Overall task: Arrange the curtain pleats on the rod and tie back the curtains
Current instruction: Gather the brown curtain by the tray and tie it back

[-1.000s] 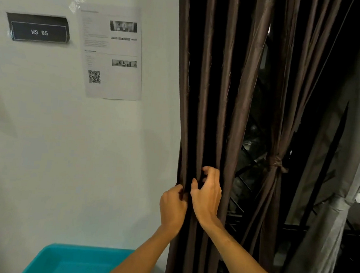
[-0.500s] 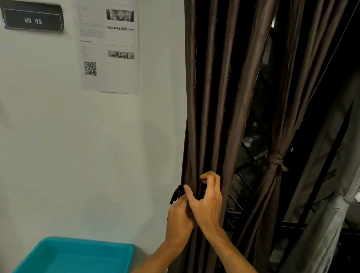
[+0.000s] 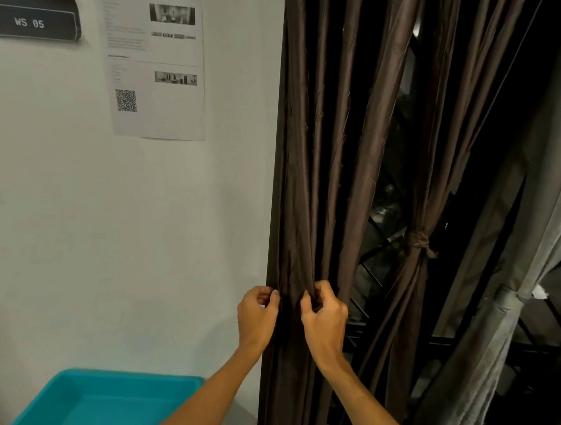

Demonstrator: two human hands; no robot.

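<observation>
A dark brown pleated curtain (image 3: 316, 155) hangs next to the white wall. My left hand (image 3: 257, 317) and my right hand (image 3: 325, 318) pinch its gathered folds at waist height, a small gap apart, fingers curled into the fabric. Whatever tie strip they may hold is hidden in the dark folds. Behind it, a second brown curtain panel (image 3: 443, 140) is bunched and bound by a brown knotted tie-back (image 3: 416, 243). The rod is out of view above.
A grey curtain (image 3: 505, 294) hangs tied at the far right. Black window bars (image 3: 462, 344) show behind the curtains. A turquoise bin (image 3: 106, 402) stands below left against the wall. A printed sheet (image 3: 154, 57) and a "WS 05" sign (image 3: 30, 15) are on the wall.
My hands were close together on the folds, with a dark strip end showing by my left hand half a second ago. They have now pulled slightly apart, and the strip is no longer visible.
</observation>
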